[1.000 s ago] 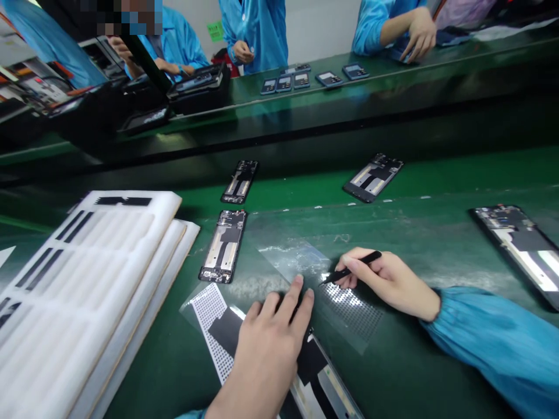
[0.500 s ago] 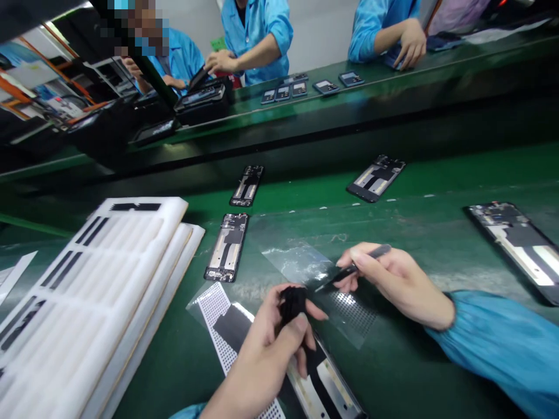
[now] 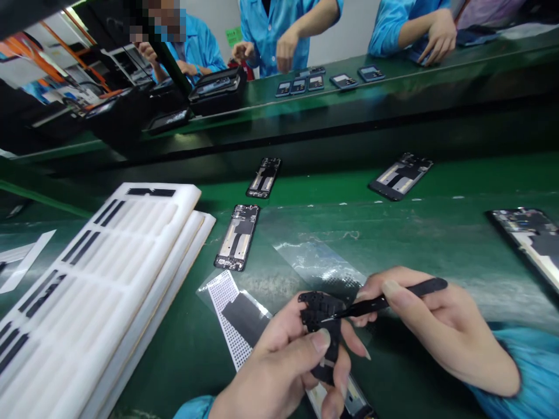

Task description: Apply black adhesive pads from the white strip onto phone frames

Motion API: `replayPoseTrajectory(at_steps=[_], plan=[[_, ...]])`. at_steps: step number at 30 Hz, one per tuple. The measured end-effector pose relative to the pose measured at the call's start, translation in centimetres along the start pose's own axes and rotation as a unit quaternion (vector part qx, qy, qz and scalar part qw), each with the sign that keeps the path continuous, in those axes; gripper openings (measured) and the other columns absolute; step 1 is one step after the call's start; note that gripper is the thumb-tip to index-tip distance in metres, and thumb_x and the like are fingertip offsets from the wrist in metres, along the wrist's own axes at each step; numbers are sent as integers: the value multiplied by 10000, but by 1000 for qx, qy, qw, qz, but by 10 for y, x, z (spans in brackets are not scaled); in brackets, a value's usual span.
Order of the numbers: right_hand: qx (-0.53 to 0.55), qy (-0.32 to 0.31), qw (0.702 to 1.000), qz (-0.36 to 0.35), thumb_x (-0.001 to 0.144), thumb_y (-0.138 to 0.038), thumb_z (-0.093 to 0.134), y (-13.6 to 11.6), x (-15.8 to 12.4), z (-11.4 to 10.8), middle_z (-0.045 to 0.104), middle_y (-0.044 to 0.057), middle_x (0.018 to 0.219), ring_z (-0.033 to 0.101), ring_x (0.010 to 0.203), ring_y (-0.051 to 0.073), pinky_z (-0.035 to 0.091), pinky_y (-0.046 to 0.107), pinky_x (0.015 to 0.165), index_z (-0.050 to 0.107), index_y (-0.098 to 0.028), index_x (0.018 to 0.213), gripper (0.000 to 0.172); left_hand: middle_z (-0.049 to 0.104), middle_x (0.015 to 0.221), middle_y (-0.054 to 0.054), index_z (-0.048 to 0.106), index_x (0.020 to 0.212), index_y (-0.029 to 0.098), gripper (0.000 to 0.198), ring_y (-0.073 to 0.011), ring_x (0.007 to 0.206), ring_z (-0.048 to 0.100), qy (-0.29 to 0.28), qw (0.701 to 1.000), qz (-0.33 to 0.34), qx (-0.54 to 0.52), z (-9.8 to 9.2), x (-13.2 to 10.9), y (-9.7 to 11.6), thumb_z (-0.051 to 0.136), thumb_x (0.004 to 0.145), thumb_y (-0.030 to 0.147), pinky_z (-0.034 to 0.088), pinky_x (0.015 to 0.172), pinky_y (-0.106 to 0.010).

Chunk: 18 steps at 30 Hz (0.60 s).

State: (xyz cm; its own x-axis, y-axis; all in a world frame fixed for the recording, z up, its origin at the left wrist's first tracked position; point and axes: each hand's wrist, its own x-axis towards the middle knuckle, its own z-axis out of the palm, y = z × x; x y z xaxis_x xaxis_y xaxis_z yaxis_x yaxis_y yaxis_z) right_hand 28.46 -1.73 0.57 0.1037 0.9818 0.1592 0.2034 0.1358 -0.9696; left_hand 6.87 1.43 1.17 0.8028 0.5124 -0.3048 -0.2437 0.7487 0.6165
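Note:
A small black phone part (image 3: 325,314) is pinched in my left hand (image 3: 292,361), thumb on its face. My right hand (image 3: 423,320) grips black tweezers (image 3: 379,299), whose pale tips touch the part's surface. Below my left hand lies an opened phone body (image 3: 353,398), mostly covered by the fingers. To the left of that hand, a dotted white sheet (image 3: 229,314) carries a dark grey sticker (image 3: 247,317). A clear film (image 3: 312,259) lies on the green table beyond both hands.
White foam trays (image 3: 135,262) with black strips are stacked at left. Opened phones lie at the centre (image 3: 238,237), behind it (image 3: 264,177), right of centre (image 3: 402,176) and far right (image 3: 528,238). Co-workers in blue stand behind a raised shelf (image 3: 244,125) bearing several phones.
The black part in my left hand is now turned face up. The tweezers have come onto it from the right. One co-worker's hands have moved right, and the view has shifted slightly.

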Motion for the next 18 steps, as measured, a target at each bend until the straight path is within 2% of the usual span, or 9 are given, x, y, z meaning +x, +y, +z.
replayPoseTrajectory(at_steps=[8,12,16,18], plan=[[-29,5,999,-37,1007,-400,544,-3,-1,0,771,8,785,751,693,138,611,156,675,779,-295,852,300,599,754,-34,634,1134,146,224,-69,507,522,-7,1000,-7,0,-2,0,-2,503,1008,277,439,493,-179],[-36,-13,997,-61,1006,-363,544,1,-3,-1,782,20,820,764,738,179,622,216,680,754,-303,918,236,588,719,-25,644,1063,132,250,-53,481,490,32,999,-6,25,-1,-2,-6,476,1023,312,416,484,-169],[-35,-38,995,-88,1018,-326,510,3,-8,1,790,20,838,772,761,209,628,265,683,724,-329,991,215,588,685,-15,626,1132,141,240,-64,463,467,24,999,22,23,0,1,-11,490,1011,299,392,449,-170],[-38,-53,994,-89,1012,-341,512,6,-14,-3,793,25,846,774,784,231,634,297,711,722,-347,1013,210,614,733,-34,625,1136,137,231,-73,497,469,50,998,31,25,1,-1,-11,513,993,281,371,436,-169]])
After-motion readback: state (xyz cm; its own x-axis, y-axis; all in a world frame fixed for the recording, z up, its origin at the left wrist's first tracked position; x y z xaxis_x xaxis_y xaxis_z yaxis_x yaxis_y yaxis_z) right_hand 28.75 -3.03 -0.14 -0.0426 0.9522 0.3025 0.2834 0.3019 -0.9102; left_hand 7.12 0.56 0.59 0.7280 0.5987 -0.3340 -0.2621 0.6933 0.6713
